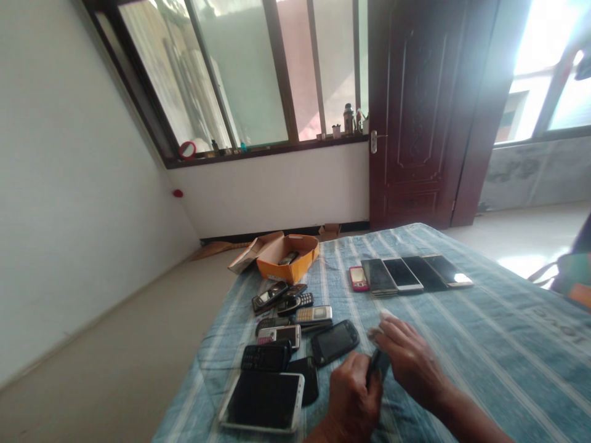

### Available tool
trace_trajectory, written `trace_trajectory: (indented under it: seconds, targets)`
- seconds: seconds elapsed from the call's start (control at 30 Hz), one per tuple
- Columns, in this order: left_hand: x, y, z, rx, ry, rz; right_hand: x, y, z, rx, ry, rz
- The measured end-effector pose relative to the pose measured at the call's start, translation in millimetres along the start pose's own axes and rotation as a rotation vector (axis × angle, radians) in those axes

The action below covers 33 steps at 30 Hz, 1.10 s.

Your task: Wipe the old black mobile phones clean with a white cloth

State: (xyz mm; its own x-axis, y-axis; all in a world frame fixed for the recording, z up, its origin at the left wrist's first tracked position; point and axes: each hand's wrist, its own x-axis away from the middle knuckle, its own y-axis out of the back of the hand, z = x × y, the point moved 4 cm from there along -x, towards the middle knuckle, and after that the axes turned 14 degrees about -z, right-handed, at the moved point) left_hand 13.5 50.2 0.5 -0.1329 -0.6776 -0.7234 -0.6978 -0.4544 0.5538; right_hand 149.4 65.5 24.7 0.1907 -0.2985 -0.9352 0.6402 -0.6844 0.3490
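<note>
My left hand (351, 400) is closed around a small dark phone (376, 364), held just above the striped blue cloth (484, 344). My right hand (409, 357) rests over the phone's upper end, fingers curled, with a small white cloth or wipe (381, 320) showing at the fingertips. What the right fingers grip is partly hidden. A heap of old phones (286, 326) lies just left of my hands, with a large white-edged smartphone (262, 403) nearest the front.
A row of several smartphones (409, 274) lies side by side further back, a pink one (358, 278) at its left end. An orange box (289, 257) with a phone inside sits at the table's far left corner. A dark wooden door (415, 111) and windows stand behind.
</note>
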Motion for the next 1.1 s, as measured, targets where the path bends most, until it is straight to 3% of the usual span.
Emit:
trace_trajectory:
  seconds: [0.13,0.4,0.73,1.1]
  targets:
    - [0,-0.5,-1,-0.020,-0.011,0.022,3,2,-11,0.117,-0.004,-0.051]
    - [2,-3.1,7,0.002,0.010,-0.006,4,0,22,-0.021,0.071,-0.076]
    - [3,0.7,1,0.009,-0.001,0.052,7,1,-8,0.075,0.018,-0.072]
    - [18,7.8,14,0.015,-0.009,0.063,8,1,-8,0.068,-0.002,-0.084]
